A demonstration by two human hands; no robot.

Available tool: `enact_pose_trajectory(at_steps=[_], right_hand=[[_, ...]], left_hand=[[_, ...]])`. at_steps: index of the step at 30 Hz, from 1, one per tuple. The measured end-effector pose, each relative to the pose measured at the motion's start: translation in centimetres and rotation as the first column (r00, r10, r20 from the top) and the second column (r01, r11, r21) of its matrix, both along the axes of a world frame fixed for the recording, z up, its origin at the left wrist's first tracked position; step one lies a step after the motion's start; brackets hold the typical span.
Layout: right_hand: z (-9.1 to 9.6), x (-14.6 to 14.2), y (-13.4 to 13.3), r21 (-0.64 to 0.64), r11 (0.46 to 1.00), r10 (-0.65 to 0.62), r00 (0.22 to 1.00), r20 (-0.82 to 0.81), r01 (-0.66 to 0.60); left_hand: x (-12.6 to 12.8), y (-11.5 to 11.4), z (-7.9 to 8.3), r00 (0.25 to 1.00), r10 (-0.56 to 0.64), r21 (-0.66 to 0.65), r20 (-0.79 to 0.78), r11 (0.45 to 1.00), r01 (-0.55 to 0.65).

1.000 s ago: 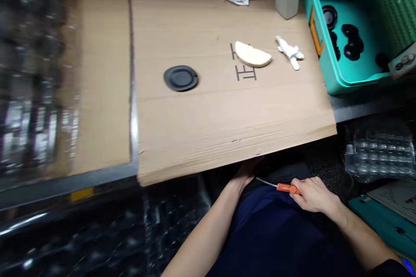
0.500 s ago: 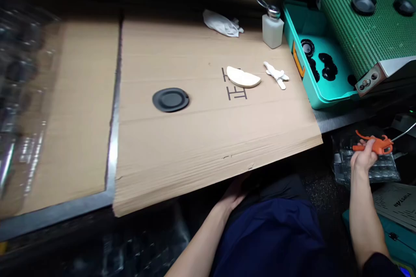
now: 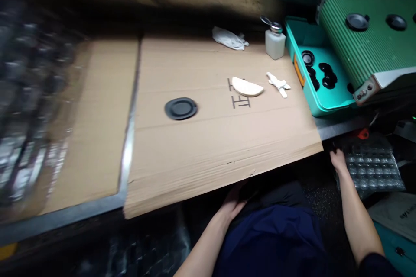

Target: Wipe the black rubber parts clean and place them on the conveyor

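Note:
My right hand (image 3: 338, 161) is just under the right front edge of the bench, its fingers blurred and lost in the dark. To its right, an orange air blow gun (image 3: 363, 134) shows partly below the metal edge, apart from the hand. My left hand (image 3: 232, 207) rests low by my lap; the cardboard's front edge and shadow hide its fingers. Flat on the cardboard sheet (image 3: 201, 147) lies a dark grey oval part (image 3: 181, 108) with a round recess. Farther right are a cream half-round pad (image 3: 247, 87) and a white twisted piece (image 3: 278, 84).
A white bottle with a metal top (image 3: 275, 42) and a crumpled white cloth (image 3: 229, 38) stand at the back. A teal bin (image 3: 312, 106) holds black parts beside a green conveyor belt (image 3: 351, 47). Clear plastic trays (image 3: 32, 108) fill the left; another tray (image 3: 373, 164) lies lower right.
My right hand has let go of the orange air blow gun and moved left toward the bench edge. The gun now sits higher, under that edge. My left hand stays by my lap.

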State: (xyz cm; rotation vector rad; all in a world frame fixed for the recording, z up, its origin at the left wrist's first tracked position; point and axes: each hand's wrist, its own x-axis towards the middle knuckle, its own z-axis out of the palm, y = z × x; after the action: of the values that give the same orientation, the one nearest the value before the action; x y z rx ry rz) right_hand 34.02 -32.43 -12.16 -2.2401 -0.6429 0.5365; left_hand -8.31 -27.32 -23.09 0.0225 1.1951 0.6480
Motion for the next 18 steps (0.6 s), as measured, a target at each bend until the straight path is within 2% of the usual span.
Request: enact_pose_trajectory(at_steps=[2, 4, 5, 7, 9, 10, 11, 13, 15, 16, 18], right_hand=[[0.1, -3.1, -2.1, -0.050, 0.987, 0.151, 0.985, -0.082, -0.156], [1.2, -6.1, -3.5, -0.070, 0.881, 0.447, 0.872, -0.198, -0.468], [2.2, -7.3, -3.9, -0.038, 0.796, 0.579, 0.779, -0.239, -0.604], [5.4, -9.2, -3.8, 0.001, 0.578, 0.794, 0.562, -0.234, -0.816], [9.6, -10.6, -2.2, 0.000, 0.370, 0.923, 0.367, -0.116, -0.929], [11.8, -11.3, -0.9, 0.000, 0.292, 0.956, 0.292, -0.034, -0.956], [13.9, -12.1, 0.9, -0.007, 0.245, 0.969, 0.245, 0.039, -0.969], [17.2, -14.0, 5.3, -0.008, 0.193, 0.971, 0.190, 0.147, -0.981], [19.1, -16.5, 10.7, 0.015, 0.206, 0.946, 0.203, 0.254, -0.978], [19.4, -17.9, 13.6, 0.031, 0.206, 0.928, 0.206, 0.310, -0.978], [18.9, -20.9, 18.9, 0.054, 0.162, 0.905, 0.170, 0.390, -0.985]], left_hand=[[-0.1, -0.6, 1.1, 0.998, -0.050, 0.035, 0.047, 0.998, 0.049], [-0.6, -1.3, 2.9, 0.984, -0.150, 0.073, 0.092, 0.987, 0.143], [-1.0, -1.7, 3.9, 0.972, -0.204, 0.103, 0.113, 0.976, 0.193], [-2.0, -2.1, 6.4, 0.947, -0.290, 0.203, 0.140, 0.944, 0.259], [-3.4, -2.4, 9.3, 0.926, -0.355, 0.329, 0.131, 0.896, 0.297], [-4.2, -2.5, 11.0, 0.913, -0.394, 0.396, 0.109, 0.859, 0.324], [-5.1, -2.5, 12.9, 0.898, -0.435, 0.462, 0.068, 0.811, 0.358], [-7.0, -2.3, 16.9, 0.859, -0.506, 0.573, -0.074, 0.684, 0.452], [-9.1, -1.8, 21.3, 0.822, -0.508, 0.626, -0.257, 0.561, 0.542], [-10.2, -1.4, 23.6, 0.811, -0.478, 0.632, -0.337, 0.524, 0.571], [-12.7, -0.5, 27.9, 0.812, -0.365, 0.635, -0.456, 0.505, 0.584]])
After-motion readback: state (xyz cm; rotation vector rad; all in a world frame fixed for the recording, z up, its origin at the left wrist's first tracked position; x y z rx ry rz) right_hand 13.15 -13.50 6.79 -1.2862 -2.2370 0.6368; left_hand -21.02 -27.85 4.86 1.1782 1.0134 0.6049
